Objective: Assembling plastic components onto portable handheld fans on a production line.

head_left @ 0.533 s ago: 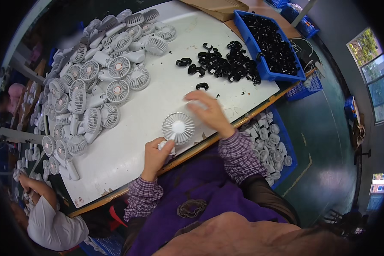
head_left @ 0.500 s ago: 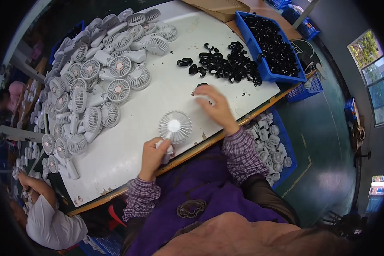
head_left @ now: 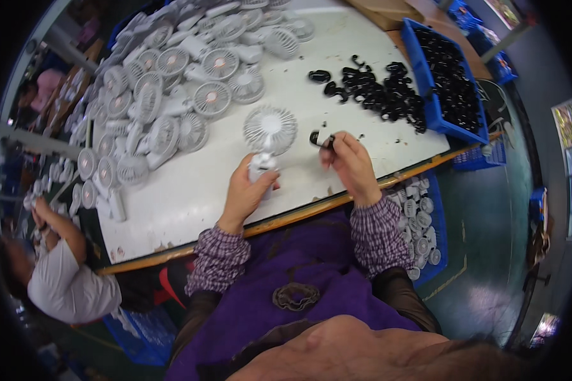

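Observation:
My left hand (head_left: 246, 190) is wrapped round the handle of a white handheld fan (head_left: 270, 129), its round ribbed head pointing away from me above the table. Just to the right, my right hand (head_left: 353, 164) pinches a small curved black plastic part (head_left: 322, 140) between thumb and fingers. The part is held beside the fan and does not touch it. Several more black plastic parts (head_left: 375, 92) lie loose in a heap beyond my right hand. A big pile of white fans (head_left: 171, 95) covers the left of the table.
A blue bin (head_left: 435, 108) full of black parts stands at the table's right edge. Below that edge, a blue crate (head_left: 433, 270) holds white fans. Cardboard (head_left: 388, 11) lies at the back. At the far left sits another person (head_left: 70, 276), hands on a white item.
My right hand has picked up a black part from the table and brought it nearer the fan. My left hand has turned the fan more upright. The whole view has shifted.

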{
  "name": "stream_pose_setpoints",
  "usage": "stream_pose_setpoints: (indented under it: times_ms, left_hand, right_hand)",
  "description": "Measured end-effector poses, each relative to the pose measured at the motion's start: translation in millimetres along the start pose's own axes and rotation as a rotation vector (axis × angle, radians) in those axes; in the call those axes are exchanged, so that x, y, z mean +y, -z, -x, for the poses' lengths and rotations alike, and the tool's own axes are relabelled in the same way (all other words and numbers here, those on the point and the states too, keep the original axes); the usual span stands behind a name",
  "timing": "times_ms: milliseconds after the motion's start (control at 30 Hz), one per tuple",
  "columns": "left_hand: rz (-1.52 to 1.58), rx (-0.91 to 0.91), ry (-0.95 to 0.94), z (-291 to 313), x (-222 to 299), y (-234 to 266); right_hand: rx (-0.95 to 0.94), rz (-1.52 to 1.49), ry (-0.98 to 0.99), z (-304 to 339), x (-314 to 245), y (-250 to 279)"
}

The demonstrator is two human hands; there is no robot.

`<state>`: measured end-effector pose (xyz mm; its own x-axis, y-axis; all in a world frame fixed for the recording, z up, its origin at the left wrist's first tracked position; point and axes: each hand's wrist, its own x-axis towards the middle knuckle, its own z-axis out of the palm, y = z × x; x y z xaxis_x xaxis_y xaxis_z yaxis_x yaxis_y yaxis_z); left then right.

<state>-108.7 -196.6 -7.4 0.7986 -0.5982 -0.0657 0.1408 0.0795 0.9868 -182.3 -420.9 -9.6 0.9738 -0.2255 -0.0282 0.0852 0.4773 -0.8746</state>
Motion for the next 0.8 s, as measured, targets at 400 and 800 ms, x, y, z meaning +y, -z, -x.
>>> stream_pose_setpoints:
  times_ms: [400,800]
  left_hand:
    - [-0.337,0.118,-0.353,10,-11,4]
    - [-0.3,0.157,-0.258,20,0,-6]
  right_hand:
    - [-0.049,0.022,-0.212,30,29,-80]
    - [-0.051,-0.084,-0.179,41,42,-74]
